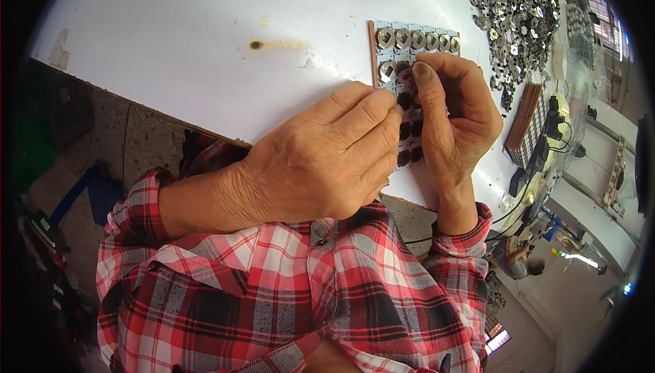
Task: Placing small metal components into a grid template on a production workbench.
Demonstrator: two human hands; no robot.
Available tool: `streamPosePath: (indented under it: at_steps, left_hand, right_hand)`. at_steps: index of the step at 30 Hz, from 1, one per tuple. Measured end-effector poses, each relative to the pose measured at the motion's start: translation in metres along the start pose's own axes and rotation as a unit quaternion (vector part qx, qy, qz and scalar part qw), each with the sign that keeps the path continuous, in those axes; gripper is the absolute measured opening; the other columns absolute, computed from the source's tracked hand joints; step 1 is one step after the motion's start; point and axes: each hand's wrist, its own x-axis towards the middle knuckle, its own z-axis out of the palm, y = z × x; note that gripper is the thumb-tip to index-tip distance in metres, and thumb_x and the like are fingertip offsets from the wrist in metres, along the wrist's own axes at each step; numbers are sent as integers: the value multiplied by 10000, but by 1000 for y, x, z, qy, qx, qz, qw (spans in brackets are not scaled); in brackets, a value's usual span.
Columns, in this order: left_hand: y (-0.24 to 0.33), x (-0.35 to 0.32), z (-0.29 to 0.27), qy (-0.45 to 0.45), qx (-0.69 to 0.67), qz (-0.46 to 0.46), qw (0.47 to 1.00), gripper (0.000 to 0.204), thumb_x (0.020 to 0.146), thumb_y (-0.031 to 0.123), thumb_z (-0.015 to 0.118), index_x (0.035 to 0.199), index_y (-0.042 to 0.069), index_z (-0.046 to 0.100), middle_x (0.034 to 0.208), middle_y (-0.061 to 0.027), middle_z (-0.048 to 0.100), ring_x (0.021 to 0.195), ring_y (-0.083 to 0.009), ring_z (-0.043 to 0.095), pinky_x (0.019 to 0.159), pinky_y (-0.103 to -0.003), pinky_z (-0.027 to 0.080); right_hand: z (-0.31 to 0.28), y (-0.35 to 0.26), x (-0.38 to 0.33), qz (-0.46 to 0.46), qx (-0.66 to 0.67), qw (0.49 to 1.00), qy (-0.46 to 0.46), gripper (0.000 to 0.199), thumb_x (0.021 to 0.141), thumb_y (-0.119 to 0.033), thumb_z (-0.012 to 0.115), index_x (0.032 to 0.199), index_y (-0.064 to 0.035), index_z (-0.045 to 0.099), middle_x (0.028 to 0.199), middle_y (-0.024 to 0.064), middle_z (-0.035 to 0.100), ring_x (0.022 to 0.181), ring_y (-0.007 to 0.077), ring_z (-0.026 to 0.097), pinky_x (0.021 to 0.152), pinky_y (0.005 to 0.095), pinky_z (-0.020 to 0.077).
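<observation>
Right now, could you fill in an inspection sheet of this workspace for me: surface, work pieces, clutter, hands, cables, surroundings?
Surface: white table, with a dark stain.
Work pieces: panel with round metal parts along its far row; dark round spots nearer the person.
Clutter: heap of small metal pieces, to the right.
Hands: left hand at the panel's near left; right hand over its right side; grips unclear.
Cables: black cables at right.
Surroundings: another person in the background; lit lamp.
</observation>
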Motion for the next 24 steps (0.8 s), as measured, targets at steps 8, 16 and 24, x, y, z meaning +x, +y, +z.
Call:
streamPosePath:
  at_steps: [8, 16, 24]
  left_hand:
    - [0, 0, 3, 9, -12, 6, 1000, 444, 579, 214, 721, 904, -87, 700, 1040, -201, 684, 1051, -335, 657, 936, -439, 562]
    - [0, 0, 1, -1, -7, 5, 1000, 438, 579, 212, 730, 899, -85, 700, 1043, -200, 682, 1070, -340, 658, 944, -444, 561]
    - [2, 3, -1, -14, -23, 7, 1000, 446, 582, 200, 758, 919, -88, 703, 1053, -199, 682, 1096, -345, 656, 956, -455, 563]
  right_hand:
    - [-1, 1, 8, -133, -199, 971, -26, 107, 937, 31, 692, 1038, -2, 710, 816, 52, 653, 665, 87, 575, 619, 222, 466]
    - [-6, -1, 8, -92, -102, 989, -49, 138, 844, 71, 728, 957, 3, 686, 782, 64, 615, 624, 126, 584, 568, 260, 460]
    - [-16, -3, 13, -46, -69, 991, -105, 139, 908, 33, 740, 1046, 14, 736, 849, -7, 699, 745, 33, 624, 643, 179, 472]
